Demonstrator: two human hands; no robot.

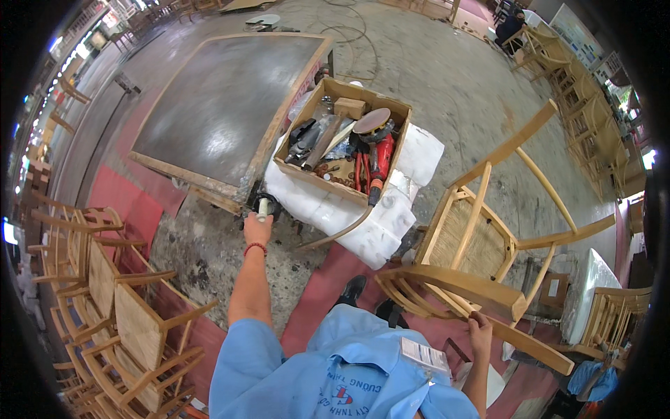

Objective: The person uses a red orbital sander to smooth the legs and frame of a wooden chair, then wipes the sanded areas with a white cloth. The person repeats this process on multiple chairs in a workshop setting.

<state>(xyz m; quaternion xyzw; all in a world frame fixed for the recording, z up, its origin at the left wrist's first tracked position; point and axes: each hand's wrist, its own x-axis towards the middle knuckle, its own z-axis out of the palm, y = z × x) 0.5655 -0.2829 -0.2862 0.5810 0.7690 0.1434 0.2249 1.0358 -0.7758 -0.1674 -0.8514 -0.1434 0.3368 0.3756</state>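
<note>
My left arm reaches forward, and my left hand [258, 229] is closed around a pale cylindrical handle [262, 208] at the near corner of a dark-topped table. A black round part sits at that handle's far end; what kind of tool it is I cannot make out. At the lower right, my right hand [480, 334] is closed on the edge of a wooden chair [481, 283]. This chair lies tipped over with its woven seat [467, 234] facing up at an angle, its legs and rails sticking out. My right fingers are partly hidden by the wood.
The dark-topped table [234, 91] stands ahead left. Beside it, a cardboard box [317, 183] of tools, including a red power tool [381, 157], rests on white wrapped padding [356, 227]. Stacked woven-seat chairs [139, 325] crowd the left; more chairs [583, 115] line the far right, near a person [511, 29].
</note>
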